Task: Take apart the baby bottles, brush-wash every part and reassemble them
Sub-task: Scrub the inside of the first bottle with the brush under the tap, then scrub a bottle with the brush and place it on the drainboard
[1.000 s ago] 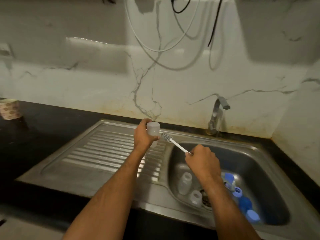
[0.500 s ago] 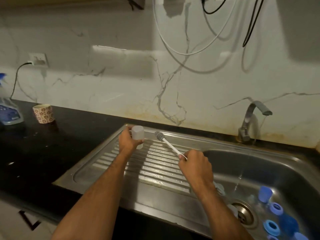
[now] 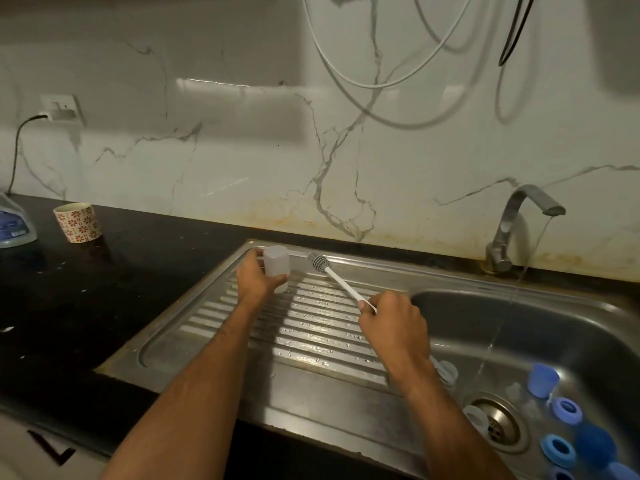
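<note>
A marble-veined wall (image 3: 242, 161) is seen behind a black countertop (image 3: 86, 289), into which a stainless steel sink (image 3: 571, 327) with a ribbed drainboard (image 3: 214, 327) is set. A curved tap (image 3: 512, 223) is mounted at the back right, and a thin stream of water (image 3: 512, 299) is seen falling from it into the basin. White and black cables (image 3: 381, 81) are hung against the wall above.

Over the far end of the drainboard, a translucent bottle body (image 3: 277, 268) is gripped by the left hand (image 3: 258, 277), the fingers curled round it. A bottle brush (image 3: 337, 277) is held by its white handle in the closed fingers of the right hand (image 3: 393, 327), with its grey bristled head raised just beside the bottle body but apart from it.

In the basin, near the drain (image 3: 498, 427), blue collar rings (image 3: 566, 410) and a blue cap (image 3: 542, 375) are gathered at the right. Whether the pale pieces by the drain are teats cannot be told.

On the countertop at the left, a floral-patterned cup (image 3: 79, 222) is stood, with a spray bottle (image 3: 14, 223) partly cut off at the frame's edge. A plug is fitted in a wall socket (image 3: 62, 109) above.
</note>
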